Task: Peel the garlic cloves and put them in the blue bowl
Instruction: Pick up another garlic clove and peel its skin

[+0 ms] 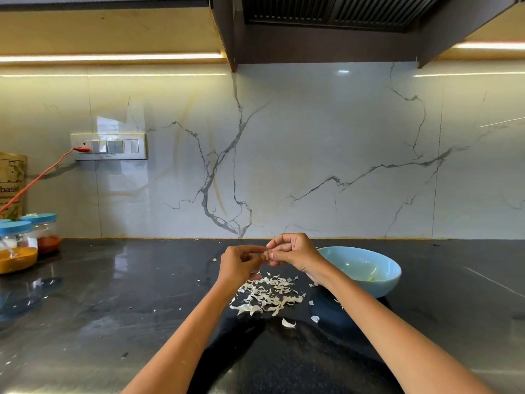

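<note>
Pinching one garlic clove (265, 255) between curled left hand (240, 261) and right hand (294, 251), the person seems well along, skins (268, 294) piled beside the blue bowl (389, 275).

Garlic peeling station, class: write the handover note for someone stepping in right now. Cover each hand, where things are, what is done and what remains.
Left hand and right hand: both pinch one garlic clove between them, held above the black counter, peeling under way.
Blue bowl: on the counter, just right of the hands; contents hard to make out.
Garlic skins: a loose pile below the hands, so some peeling looks done.
Left: finish this clove and drop it in the bowl. No other unpeeled cloves are visible.
</note>
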